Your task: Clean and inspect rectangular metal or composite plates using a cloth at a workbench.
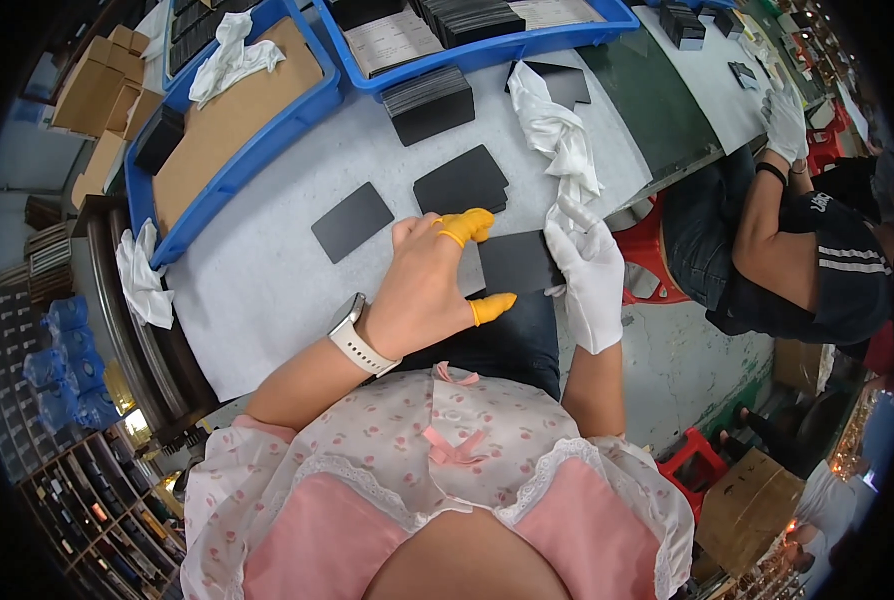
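A flat black rectangular card (pixel 517 263) is held by its right end in my right hand (pixel 585 270), which wears a white glove. At the card's left end is my left hand (pixel 432 270), bare except for yellow finger cots on the thumb and fingertips. Its thumb and forefinger stand apart, and nothing shows between them. On the white-covered table (pixel 257 310) beyond lie a single black card (pixel 353 222) and a small, uneven stack of black cards (pixel 462 180). Behind these is a thick block of black cards (pixel 430 105).
A blue tray (pixel 237 160) lined with brown board stands at the left, a white cloth (pixel 233 58) in it. Another blue tray (pixel 497 48) holds card stacks. A twisted white cloth (pixel 557 130) lies at the right. A co-worker's gloved hand (pixel 785 122) is farther right, near a red stool (pixel 650 255).
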### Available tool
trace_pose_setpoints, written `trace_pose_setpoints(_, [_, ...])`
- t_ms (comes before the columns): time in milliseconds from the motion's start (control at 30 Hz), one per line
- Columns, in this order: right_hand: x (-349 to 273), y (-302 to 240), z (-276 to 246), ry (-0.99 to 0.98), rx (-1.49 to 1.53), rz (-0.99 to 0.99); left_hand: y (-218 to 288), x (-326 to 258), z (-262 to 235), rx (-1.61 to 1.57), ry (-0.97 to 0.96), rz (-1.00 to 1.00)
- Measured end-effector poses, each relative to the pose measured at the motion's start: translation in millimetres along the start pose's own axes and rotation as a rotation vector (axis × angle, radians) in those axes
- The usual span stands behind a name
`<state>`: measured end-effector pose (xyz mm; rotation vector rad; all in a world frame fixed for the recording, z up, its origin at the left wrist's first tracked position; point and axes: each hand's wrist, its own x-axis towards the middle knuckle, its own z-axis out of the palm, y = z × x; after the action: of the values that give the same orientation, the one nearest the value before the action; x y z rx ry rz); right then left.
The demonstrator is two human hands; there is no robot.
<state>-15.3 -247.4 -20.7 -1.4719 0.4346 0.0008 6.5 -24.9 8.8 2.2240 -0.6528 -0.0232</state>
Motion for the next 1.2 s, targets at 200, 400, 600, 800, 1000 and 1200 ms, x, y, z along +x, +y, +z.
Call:
trace_pose_setpoints(200, [4.2,-0.4,6.5,0.110,0.057,0.037,-10.8,-3.4,5.8,0.012,0.059,0.047])
trace_pose_setpoints(400, [11.6,13.6,-7.4,0.278,0.019,-0.166,-11.1,-7.6,9.2,-0.028,0.125,0.042])
trace_pose_setpoints(600, [-14.2,-15.5,-1.1,0.096,-1.076,-0.815,-6.1,-3.3,6.8,-0.041,0.120,-0.010])
trace_pose_setpoints(800, [-25.1,6.1,34.2,0.072,0.219,-0.075,-3.6,-8.6,20.1,-0.053,0.150,0.040])
trace_pose_setpoints(1000, [-28.3,5.9,47.8,-0.198,0.287,0.243,-17.5,-12.5,28.8,0.129,0.118,0.169])
trace_pose_setpoints(1200, [2.8,11.3,31.8,0.089,0.165,-0.188,-18.1,-9.6,21.6,-0.061,0.030,0.083])
